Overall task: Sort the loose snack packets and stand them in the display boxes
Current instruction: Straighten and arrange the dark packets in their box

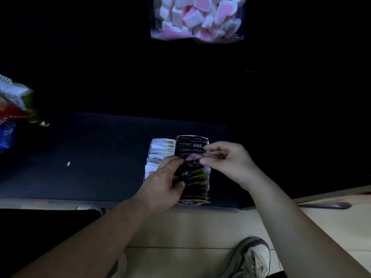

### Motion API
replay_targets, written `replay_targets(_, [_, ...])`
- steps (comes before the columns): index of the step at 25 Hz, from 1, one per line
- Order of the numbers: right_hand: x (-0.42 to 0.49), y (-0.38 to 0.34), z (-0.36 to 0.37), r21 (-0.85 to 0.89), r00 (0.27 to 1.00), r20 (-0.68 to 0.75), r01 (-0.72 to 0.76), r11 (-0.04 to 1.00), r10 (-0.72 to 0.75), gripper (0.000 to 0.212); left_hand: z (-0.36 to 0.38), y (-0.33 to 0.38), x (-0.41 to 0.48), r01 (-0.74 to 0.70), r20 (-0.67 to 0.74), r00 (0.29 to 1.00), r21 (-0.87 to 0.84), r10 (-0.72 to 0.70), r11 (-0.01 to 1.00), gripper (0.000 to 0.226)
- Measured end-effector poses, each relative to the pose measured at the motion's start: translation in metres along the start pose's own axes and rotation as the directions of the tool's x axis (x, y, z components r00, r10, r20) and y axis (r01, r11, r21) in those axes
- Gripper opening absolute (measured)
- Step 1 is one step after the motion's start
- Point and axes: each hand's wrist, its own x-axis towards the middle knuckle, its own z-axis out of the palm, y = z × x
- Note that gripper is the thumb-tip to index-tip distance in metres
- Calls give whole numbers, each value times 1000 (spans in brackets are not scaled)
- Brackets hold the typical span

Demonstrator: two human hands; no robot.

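A display box sits on the dark shelf, with two rows of standing packets. White packets fill its left row and dark packets with yellow corners fill its right row. Over the right row, both hands hold one dark packet with a pinkish picture. My right hand pinches its right end between thumb and fingers. My left hand grips its left end, with fingers curled down among the dark packets.
A clear bag of pink and white marshmallows hangs at the top. Colourful snack bags lie at the left edge. A small white scrap rests on the shelf. Pale floor tiles and a grey shoe are below.
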Motion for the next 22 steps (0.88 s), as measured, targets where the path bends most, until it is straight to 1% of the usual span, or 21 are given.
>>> replay_targets(2, [-3, 11, -2, -10, 999, 16, -43, 999, 43, 27, -1, -1, -1, 27, -2, 1000, -41, -27, 999, 61])
replay_targets(3, [-4, 15, 1, -3, 998, -4, -61, 998, 61, 24, -1, -2, -1, 20, -3, 1000, -44, -20, 999, 61])
replay_targets(5, [-3, 18, 11, 120, 989, -123, -68, 990, 83, 19, -1, -1, -3, -2, -8, 1000, -64, 1, 998, 57])
replay_targets(6, [-1, 16, 13, 181, 977, -196, -44, 982, 80, 17, 0, 0, -3, 0, -13, 1000, -74, -1, 997, 55])
replay_targets(7, [2, 10, 14, 203, 967, -249, 5, 979, 47, 17, 0, 1, -4, 10, -22, 1000, -81, -12, 997, 52])
replay_targets(8, [5, 4, 12, 178, 961, -276, 59, 982, -7, 19, 0, 0, -4, 22, -33, 999, -68, -24, 997, 48])
replay_targets(9, [7, -3, 9, 109, 958, -279, 107, 988, -73, 21, 1, -1, -4, 23, -48, 999, -36, -25, 999, 44])
replay_targets(10, [10, -11, 6, 8, 955, -257, 153, 988, -145, 24, 3, -2, -5, 19, -60, 998, -6, -19, 1000, 40])
replay_targets(12, [15, -21, 4, -223, 950, -169, 221, 949, -261, 29, 6, -4, -7, -7, -92, 996, -6, 7, 1000, 33])
replay_targets(13, [17, -24, 7, -315, 954, -110, 234, 920, -280, 31, 7, -5, -8, -33, -113, 993, -13, 31, 999, 31])
replay_targets(15, [18, -19, 18, -439, 970, -8, 216, 872, -244, 33, 9, -6, -9, -79, -145, 986, -13, 76, 997, 30])
replay_targets(17, [17, -4, 34, -468, 986, 46, 164, 869, -162, 34, 10, -9, -10, -75, -149, 986, -13, 72, 997, 27])
replay_targets(20, [15, 16, 45, -426, 992, 119, 83, 901, -35, 40, 10, -12, -7, -43, -141, 989, -24, 39, 999, 24])
replay_targets(22, [20, 17, 42, -367, 981, 178, -12, 930, 83, 39, 9, -12, -3, -55, -170, 984, -4, 54, 998, 28])
